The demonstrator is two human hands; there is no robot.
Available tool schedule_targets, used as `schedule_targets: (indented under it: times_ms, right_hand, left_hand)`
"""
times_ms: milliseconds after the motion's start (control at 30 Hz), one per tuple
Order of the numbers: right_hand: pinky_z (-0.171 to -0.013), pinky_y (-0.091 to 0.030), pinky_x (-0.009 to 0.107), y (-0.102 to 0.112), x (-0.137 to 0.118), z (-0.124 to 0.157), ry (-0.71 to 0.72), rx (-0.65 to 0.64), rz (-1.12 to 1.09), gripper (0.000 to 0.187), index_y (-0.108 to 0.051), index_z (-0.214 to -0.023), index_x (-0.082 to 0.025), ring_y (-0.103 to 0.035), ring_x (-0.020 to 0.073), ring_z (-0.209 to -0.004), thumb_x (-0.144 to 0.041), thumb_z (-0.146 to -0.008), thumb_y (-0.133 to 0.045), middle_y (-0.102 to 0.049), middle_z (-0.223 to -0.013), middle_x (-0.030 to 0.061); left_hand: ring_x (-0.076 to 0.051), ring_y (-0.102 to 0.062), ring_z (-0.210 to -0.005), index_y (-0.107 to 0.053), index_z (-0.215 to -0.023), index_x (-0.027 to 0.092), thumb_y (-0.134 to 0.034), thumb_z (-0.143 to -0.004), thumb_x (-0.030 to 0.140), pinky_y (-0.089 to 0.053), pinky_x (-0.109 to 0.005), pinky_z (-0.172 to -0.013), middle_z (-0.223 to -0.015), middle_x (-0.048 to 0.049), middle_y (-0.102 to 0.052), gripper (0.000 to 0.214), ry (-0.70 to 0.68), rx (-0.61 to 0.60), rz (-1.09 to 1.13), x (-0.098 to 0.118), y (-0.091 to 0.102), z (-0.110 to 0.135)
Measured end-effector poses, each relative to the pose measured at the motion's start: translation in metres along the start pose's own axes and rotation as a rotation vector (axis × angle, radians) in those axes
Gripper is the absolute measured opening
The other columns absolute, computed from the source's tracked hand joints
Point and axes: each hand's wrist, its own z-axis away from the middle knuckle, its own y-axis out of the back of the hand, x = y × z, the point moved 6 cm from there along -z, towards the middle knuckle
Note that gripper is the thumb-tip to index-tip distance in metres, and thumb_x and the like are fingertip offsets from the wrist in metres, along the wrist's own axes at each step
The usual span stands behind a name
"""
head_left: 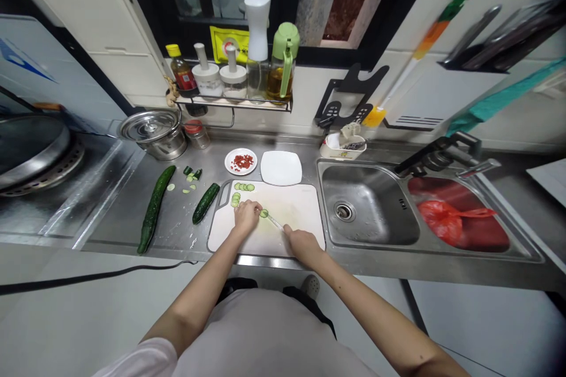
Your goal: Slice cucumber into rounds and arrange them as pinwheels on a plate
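A white cutting board (292, 215) lies on the steel counter in front of me. My right hand (302, 242) is closed round the handle of a knife (274, 222), whose blade points up-left across the board. My left hand (246, 215) is curled over a piece of cucumber (264, 212) at the blade's tip, most of it hidden under the fingers. Several thin cucumber slices (239, 193) lie at the board's far-left corner.
A long whole cucumber (154, 207), a shorter piece (206, 202) and some trimmings (191, 178) lie on the counter to the left. Behind the board sit a small plate of red bits (241, 161) and an empty white plate (281, 167). A pot (154, 132) stands far left, a double sink (371, 206) right.
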Motion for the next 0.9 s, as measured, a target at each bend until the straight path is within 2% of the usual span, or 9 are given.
schedule_targets:
  times_ms: [400, 667, 800, 900]
  right_hand:
    - [-0.075, -0.047, 0.030, -0.005, 0.005, 0.004, -0.013, -0.017, -0.001, 0.034, -0.044, -0.124, -0.017, -0.068, 0.0242, -0.094, -0.009, -0.092, -0.035, -0.070, -0.099, 0.0147]
    - [-0.071, -0.039, 0.029, -0.007, 0.015, 0.019, -0.030, -0.061, -0.041, 0.042, -0.043, -0.128, -0.017, -0.067, 0.0254, -0.095, -0.007, -0.088, -0.038, -0.070, -0.099, 0.0142]
    - [-0.067, -0.033, 0.026, -0.008, 0.034, 0.019, -0.064, 0.012, -0.206, 0.030, -0.047, -0.121, -0.017, -0.065, 0.0218, -0.088, -0.018, -0.092, -0.039, -0.069, -0.097, 0.0118]
    - [-0.064, -0.030, 0.026, -0.006, 0.056, 0.013, -0.230, 0.125, -0.315, 0.028, -0.046, -0.119, -0.015, -0.063, 0.0199, -0.083, -0.022, -0.094, -0.034, -0.069, -0.092, 0.0103]
  left_hand:
    - [-0.025, -0.056, -0.107, -0.072, -0.095, 0.026, -0.053, -0.086, 0.020, -0.036, -0.037, -0.093, -0.107, -0.0052, -0.068, 0.022, -0.007, 0.008, 0.005, 0.003, 0.003, 0.002]
    - [-0.025, -0.056, -0.106, -0.072, -0.095, 0.026, -0.051, -0.086, 0.020, -0.035, -0.038, -0.092, -0.107, -0.0050, -0.067, 0.023, -0.005, -0.005, -0.024, 0.004, 0.003, 0.004]
    - [-0.025, -0.055, -0.108, -0.070, -0.098, 0.026, -0.052, -0.088, 0.026, -0.033, -0.038, -0.094, -0.108, -0.0058, -0.066, 0.021, -0.005, 0.013, -0.041, 0.007, 0.003, 0.007]
    - [-0.026, -0.053, -0.110, -0.068, -0.105, 0.026, -0.052, -0.089, 0.029, -0.032, -0.039, -0.096, -0.110, -0.0064, -0.065, 0.023, -0.016, 0.041, -0.049, 0.010, 0.004, 0.011]
